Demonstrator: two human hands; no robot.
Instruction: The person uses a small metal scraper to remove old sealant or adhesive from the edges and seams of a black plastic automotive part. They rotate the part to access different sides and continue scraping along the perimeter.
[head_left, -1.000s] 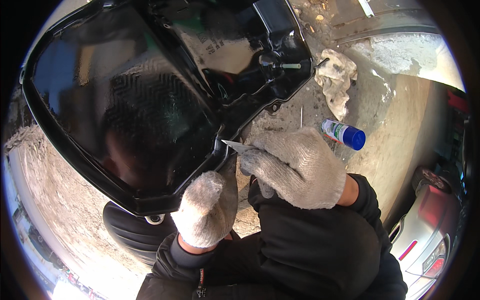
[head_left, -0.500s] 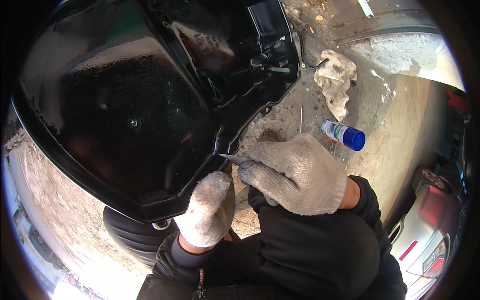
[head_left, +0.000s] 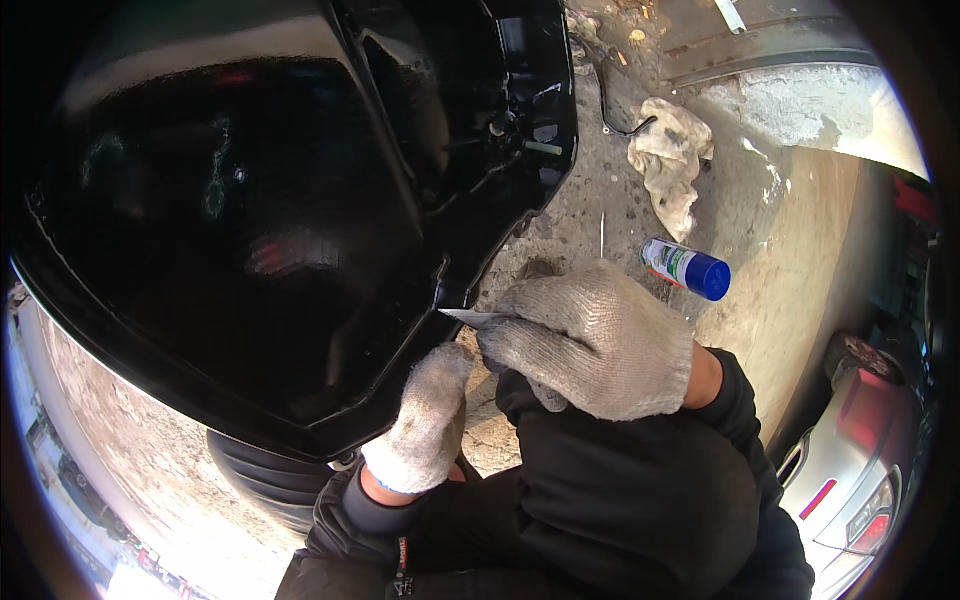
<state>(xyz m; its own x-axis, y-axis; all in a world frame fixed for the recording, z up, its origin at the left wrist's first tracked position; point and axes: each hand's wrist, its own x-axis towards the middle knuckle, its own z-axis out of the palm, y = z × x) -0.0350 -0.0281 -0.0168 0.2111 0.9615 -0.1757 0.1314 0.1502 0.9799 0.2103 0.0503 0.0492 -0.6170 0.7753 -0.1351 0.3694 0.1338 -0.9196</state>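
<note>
A large glossy black moulded panel [head_left: 260, 340] fills the upper left, its ribbed rim angling toward me. My left hand [head_left: 420, 418], in a pale knit glove, is closed over the panel's near right edge; its fingertips are mostly hidden. In my gloved right hand [head_left: 602, 338], thumb and fingers pinch a thin pointed grey blade [head_left: 464, 316]. The blade's tip points left and meets the rim beside a small notch, just above my left hand. Whatever handle the blade has is hidden inside the glove.
A spray can with a blue cap [head_left: 688, 270] lies on the concrete right of my right hand. Beyond it is a crumpled stained cloth [head_left: 668, 160] next to a thin black cable [head_left: 604, 98]. A silver car [head_left: 850, 480] stands at the far right.
The panel has tilted and shifted left and slightly down, so its reflections differ. My left hand moved slightly right along the edge; my right hand and blade stayed nearly in place.
</note>
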